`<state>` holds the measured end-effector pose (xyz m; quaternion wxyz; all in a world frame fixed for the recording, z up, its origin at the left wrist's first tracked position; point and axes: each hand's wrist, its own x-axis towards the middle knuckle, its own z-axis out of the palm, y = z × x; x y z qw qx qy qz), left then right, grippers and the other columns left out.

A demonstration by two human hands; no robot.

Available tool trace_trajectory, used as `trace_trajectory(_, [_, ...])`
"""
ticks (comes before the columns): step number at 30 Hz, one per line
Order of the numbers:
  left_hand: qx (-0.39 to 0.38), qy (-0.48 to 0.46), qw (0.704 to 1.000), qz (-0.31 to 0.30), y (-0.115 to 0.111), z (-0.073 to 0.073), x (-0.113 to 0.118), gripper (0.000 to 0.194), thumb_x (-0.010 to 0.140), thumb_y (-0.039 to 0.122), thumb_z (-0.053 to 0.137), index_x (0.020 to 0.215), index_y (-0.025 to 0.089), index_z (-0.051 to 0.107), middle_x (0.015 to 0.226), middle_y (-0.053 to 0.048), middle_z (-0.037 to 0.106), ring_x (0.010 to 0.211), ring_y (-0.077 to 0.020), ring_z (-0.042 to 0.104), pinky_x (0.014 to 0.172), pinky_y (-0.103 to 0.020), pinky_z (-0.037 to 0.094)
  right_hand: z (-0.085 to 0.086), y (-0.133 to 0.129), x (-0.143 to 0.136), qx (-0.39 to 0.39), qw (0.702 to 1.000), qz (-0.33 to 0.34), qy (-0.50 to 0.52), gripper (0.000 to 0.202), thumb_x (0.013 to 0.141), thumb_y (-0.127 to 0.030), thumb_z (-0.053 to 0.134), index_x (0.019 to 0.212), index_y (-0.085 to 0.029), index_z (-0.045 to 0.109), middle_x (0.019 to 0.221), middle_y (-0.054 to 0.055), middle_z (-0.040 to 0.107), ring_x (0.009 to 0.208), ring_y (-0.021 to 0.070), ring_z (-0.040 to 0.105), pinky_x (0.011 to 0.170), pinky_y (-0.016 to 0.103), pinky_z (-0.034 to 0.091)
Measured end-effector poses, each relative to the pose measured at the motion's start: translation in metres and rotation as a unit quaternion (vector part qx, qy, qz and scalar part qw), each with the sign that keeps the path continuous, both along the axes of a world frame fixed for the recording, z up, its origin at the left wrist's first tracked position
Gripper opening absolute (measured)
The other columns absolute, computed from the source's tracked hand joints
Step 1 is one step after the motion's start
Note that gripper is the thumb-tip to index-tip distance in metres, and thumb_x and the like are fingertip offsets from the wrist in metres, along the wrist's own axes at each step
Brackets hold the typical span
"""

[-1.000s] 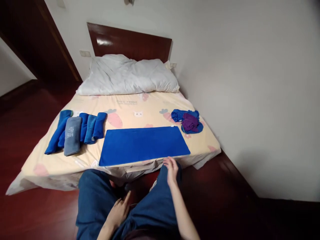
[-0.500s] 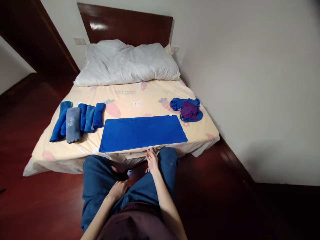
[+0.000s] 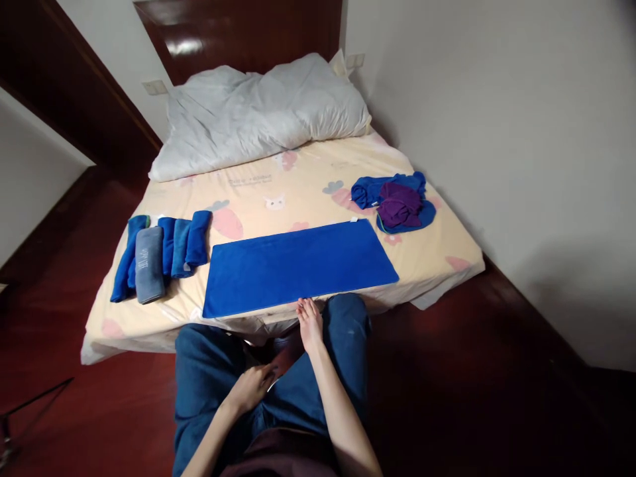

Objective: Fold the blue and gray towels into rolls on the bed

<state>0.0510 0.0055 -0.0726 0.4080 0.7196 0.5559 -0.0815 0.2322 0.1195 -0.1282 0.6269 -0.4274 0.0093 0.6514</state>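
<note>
A blue towel (image 3: 298, 268) lies flat and smooth along the front of the bed, its small white tag at the far edge. My right hand (image 3: 310, 323) rests by my right knee, fingers stretched out close to the towel's near edge; whether they touch it I cannot tell. Over my lap, my left hand (image 3: 251, 389) hangs loosely with fingers extended, holding nothing visible. To the left lie several rolled blue towels (image 3: 199, 238) and a grey rolled towel (image 3: 150, 265) with pale lettering. On the right, a purple cloth (image 3: 400, 204) sits crumpled on rumpled blue cloths (image 3: 365, 192).
The bed (image 3: 258, 205) has a pale sheet printed with carrots. A bunched whitish quilt (image 3: 258, 112) lies before the dark wooden headboard (image 3: 238, 33). A wall (image 3: 497, 132) runs along the right side. A thin dark rod (image 3: 40, 397) shows above the floor at left.
The view has shifted and turned slightly, so the bed appears larger and tilted. My left hand has moved slightly forward over my lap. The cloths lie as before.
</note>
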Motion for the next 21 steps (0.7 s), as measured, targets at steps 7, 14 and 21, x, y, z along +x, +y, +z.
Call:
trace_trajectory(7, [0.199,-0.103,0.974,-0.020,0.181,0.069,0.041,0.039,0.100,0.032,0.038,0.115,0.018,0.070,0.114,-0.009,0.073,0.104,-0.0213,0.068,0.094,-0.030,0.052,0.004,0.020,-0.008,-0.045,0.999,-0.014,0.008,0.044,0.076,-0.049,0.078,0.106,-0.020,0.062,0.115,0.012,0.074,0.104,0.0234,0.072,0.095,0.038,0.057])
trace_trajectory(14, [0.247,0.080,0.963,-0.066,0.387,0.066,0.086,0.040,0.090,0.016,0.043,0.118,0.017,0.071,0.126,-0.011,0.069,0.118,-0.0246,0.063,0.104,-0.035,0.048,0.008,0.023,-0.007,-0.088,0.994,-0.026,0.057,0.038,0.078,-0.045,0.077,0.103,-0.019,0.065,0.118,0.012,0.073,0.106,0.0219,0.071,0.100,0.039,0.054])
trace_trajectory(21, [0.175,0.143,0.974,-0.012,0.451,0.018,0.104,0.043,0.087,0.021,0.054,0.129,0.019,0.063,0.131,-0.014,0.064,0.123,-0.0285,0.059,0.105,-0.040,0.046,0.008,0.019,-0.006,-0.144,0.985,-0.029,0.091,0.034,0.077,-0.042,0.080,0.104,-0.024,0.068,0.116,0.005,0.074,0.106,0.0175,0.071,0.097,0.033,0.056])
